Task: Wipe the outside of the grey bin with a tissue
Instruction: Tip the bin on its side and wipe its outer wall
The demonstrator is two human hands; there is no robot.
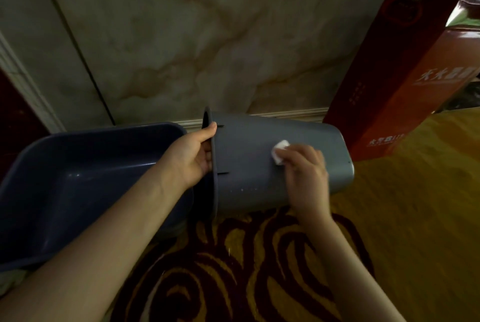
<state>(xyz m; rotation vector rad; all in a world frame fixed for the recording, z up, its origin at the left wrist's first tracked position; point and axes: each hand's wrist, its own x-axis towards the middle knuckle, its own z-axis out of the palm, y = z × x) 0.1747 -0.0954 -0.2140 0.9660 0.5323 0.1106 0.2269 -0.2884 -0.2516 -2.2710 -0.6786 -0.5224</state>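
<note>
The right hand (306,178), fingers curled, presses a small wad of white tissue (280,151) against the side of the grey plastic bin (262,184), which lies on its side. The left hand (193,156) is clamped on the bin's rim. Right of the bin stands a tall red cardboard box (400,82) with white Chinese lettering, blurred.

A single head-worn view looks forward and down from close above both forearms; the fingers (207,148) sit mid-frame, marbled wall (207,35) beyond them, patterned carpet (233,269) below.
</note>
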